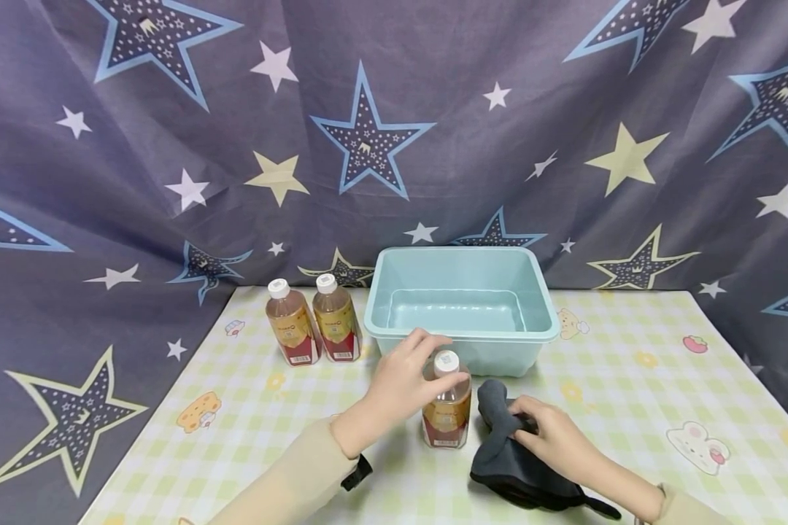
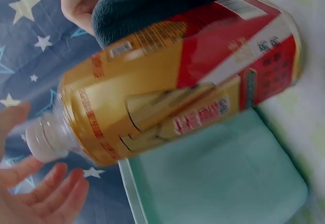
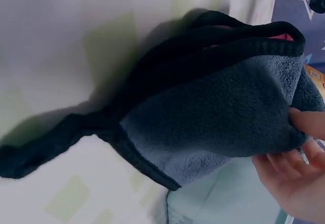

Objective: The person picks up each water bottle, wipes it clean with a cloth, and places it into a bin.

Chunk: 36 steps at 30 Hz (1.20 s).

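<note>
My left hand (image 1: 397, 379) is at the top of a drink bottle (image 1: 445, 421), with thumb and fingers spread on either side of its white cap (image 1: 446, 360). In the left wrist view the fingers (image 2: 48, 186) are parted, fingertips right at the cap. This bottle stands upright and has a gold and red label. Just right of it, my right hand (image 1: 554, 437) pinches a dark grey fleecy cloth (image 1: 515, 467) between thumb and fingers. Black trim edges the cloth, and a black strap (image 3: 45, 137) trails from it on the table.
Behind the bottle stands a light blue plastic bin (image 1: 466, 348), with nothing in it. Two similar bottles, one on the left (image 1: 293, 328) and one beside it (image 1: 337, 324), stand left of the bin. A starry curtain (image 1: 446, 168) hangs behind the checked tablecloth (image 1: 624, 386).
</note>
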Tool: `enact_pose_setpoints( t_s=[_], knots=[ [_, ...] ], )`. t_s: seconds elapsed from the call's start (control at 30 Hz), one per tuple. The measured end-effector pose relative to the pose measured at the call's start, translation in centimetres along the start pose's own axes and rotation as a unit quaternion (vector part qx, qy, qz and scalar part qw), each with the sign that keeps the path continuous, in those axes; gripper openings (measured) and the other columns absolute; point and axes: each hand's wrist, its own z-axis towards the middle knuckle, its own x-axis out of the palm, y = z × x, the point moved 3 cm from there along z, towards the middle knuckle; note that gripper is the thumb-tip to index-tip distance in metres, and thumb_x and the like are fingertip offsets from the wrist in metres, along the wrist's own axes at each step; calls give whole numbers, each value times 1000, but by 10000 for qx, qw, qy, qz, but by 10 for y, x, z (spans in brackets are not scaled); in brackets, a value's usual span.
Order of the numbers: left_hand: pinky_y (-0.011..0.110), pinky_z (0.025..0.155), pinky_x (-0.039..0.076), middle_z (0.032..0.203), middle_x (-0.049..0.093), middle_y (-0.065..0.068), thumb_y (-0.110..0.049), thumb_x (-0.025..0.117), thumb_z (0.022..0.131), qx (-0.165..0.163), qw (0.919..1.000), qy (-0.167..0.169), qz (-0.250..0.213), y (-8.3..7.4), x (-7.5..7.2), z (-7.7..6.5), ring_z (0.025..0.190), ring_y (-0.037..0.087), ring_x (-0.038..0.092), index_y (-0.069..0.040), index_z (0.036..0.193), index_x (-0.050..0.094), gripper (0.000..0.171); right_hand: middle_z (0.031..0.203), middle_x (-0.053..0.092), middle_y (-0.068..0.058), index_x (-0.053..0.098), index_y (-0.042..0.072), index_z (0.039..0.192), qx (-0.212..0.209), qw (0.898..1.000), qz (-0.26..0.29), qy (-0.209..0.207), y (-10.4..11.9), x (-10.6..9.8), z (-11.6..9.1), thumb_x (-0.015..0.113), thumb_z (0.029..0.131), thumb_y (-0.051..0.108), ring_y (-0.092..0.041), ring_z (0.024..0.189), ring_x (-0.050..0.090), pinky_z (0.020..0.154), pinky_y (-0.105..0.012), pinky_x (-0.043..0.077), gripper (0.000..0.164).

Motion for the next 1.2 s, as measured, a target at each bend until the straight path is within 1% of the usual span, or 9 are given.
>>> enact_pose_setpoints(
  t_s=[0.07,0.17,0.23,0.33,0.43,0.53,0.73,0.97,1.2],
  knots=[
    [15,50,40,77,51,-3,-36,74,68,112,9997,-130,194,-3,0,1,59,6,44,-11,92,61,38,88,59,3,58,11,89,-10,10000,-5,-28,0,-2,-2,66,73,-3,-12,80,58,62,-25,50,22],
    [16,51,41,75,51,-2,-33,76,67,108,9997,-168,136,-4,1,2,59,7,45,-9,86,60,34,89,60,1,58,10,89,-66,9999,-11,-106,-1,-5,-4,67,73,-2,-13,79,58,61,-26,49,23],
    [15,52,41,75,51,-2,-30,76,67,-49,9999,-76,-58,-3,1,2,61,7,45,-9,84,59,32,89,60,0,58,10,89,-96,9998,-17,-170,-1,-7,-5,68,72,-2,-12,77,58,59,-25,49,23],
    [15,54,42,77,52,-3,-27,77,67,-436,9975,146,-529,0,1,1,63,7,46,-8,85,61,30,88,60,-1,58,10,89,-127,9996,15,-237,-1,-9,-7,68,72,-3,-5,70,52,54,-22,45,24],
    [18,59,46,80,54,-3,-25,77,67,-838,9900,353,-1078,3,1,0,68,8,50,-9,87,63,29,84,59,2,58,11,88,-136,9995,30,-296,-1,-10,-9,68,71,-3,-1,64,44,51,-20,40,24],
    [21,62,48,83,57,-3,-23,76,67,-1029,9825,488,-1473,7,0,-1,72,8,52,-9,89,64,30,80,56,5,57,11,88,-136,9994,37,-326,-2,-11,-10,68,72,-3,0,63,41,50,-20,38,24],
    [21,65,50,88,61,-5,-22,76,68,-1088,9714,733,-1981,13,-2,-3,76,6,55,-9,93,66,30,80,56,6,57,11,88,-126,9994,47,-319,-2,-12,-10,68,72,-2,-1,65,44,52,-21,41,24],
    [24,71,51,93,63,-2,-19,74,70,-1096,9544,1070,-2563,17,-7,-6,80,8,57,-9,97,66,30,83,58,4,57,11,89,-15,9997,25,-222,-1,-11,-9,68,73,-1,-2,69,49,55,-22,45,23],
    [33,74,51,96,63,9,-4,71,73,-1379,9396,1504,-2749,-2,-30,-1,81,15,57,-1,99,64,28,82,57,4,57,11,89,111,9998,157,-82,-1,-9,-10,66,73,-3,-1,66,46,54,-21,43,23]
  ],
)
